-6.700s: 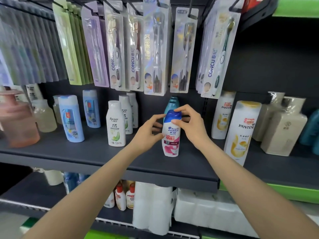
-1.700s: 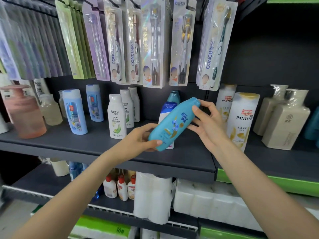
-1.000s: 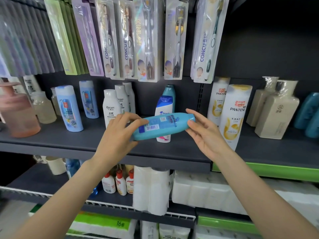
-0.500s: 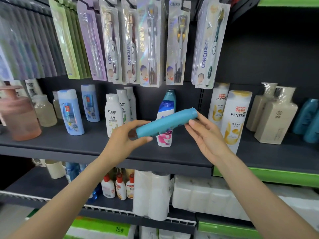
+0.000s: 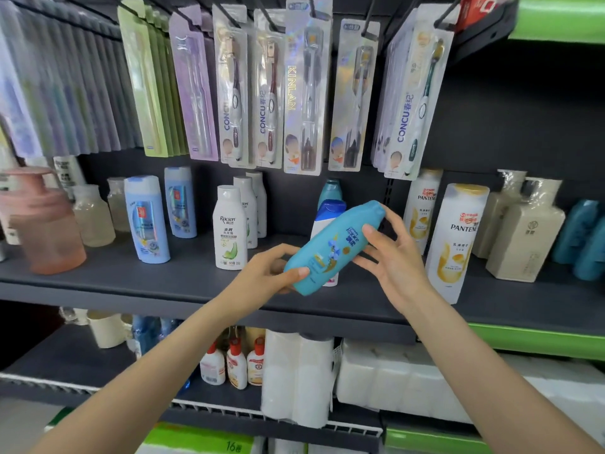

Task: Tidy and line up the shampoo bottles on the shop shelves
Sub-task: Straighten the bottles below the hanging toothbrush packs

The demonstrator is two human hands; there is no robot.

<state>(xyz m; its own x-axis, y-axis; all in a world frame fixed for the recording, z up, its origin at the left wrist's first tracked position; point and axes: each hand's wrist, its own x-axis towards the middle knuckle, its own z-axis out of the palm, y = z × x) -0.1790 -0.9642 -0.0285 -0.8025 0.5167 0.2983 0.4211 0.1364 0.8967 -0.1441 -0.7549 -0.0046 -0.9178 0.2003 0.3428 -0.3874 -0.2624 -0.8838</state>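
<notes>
A teal shampoo bottle (image 5: pixel 334 247) hangs tilted in the air in front of the dark shelf (image 5: pixel 163 286), cap up to the right and flower label facing me. My left hand (image 5: pixel 268 273) grips its lower end, thumb on the front. My right hand (image 5: pixel 389 257) touches its upper part near the cap with fingers spread. Right behind it stands a white bottle with a blue cap (image 5: pixel 327 214), and a second teal bottle (image 5: pixel 330 191) stands behind that. To the left stand white Raclen bottles (image 5: pixel 229 228) and light-blue bottles (image 5: pixel 146 221); to the right, Pantene bottles (image 5: pixel 458 240).
Packs of toothbrushes (image 5: pixel 302 93) hang above the shelf. A pink pump bottle (image 5: pixel 45 224) stands at the far left, beige bottles (image 5: pixel 523 234) at the right. The lower shelf holds paper rolls (image 5: pixel 298 378) and small red-capped bottles (image 5: pixel 235 365).
Over the last second the teal bottle has turned in my hands from its barcode side to its label side. It now tilts more steeply, cap up to the right.
</notes>
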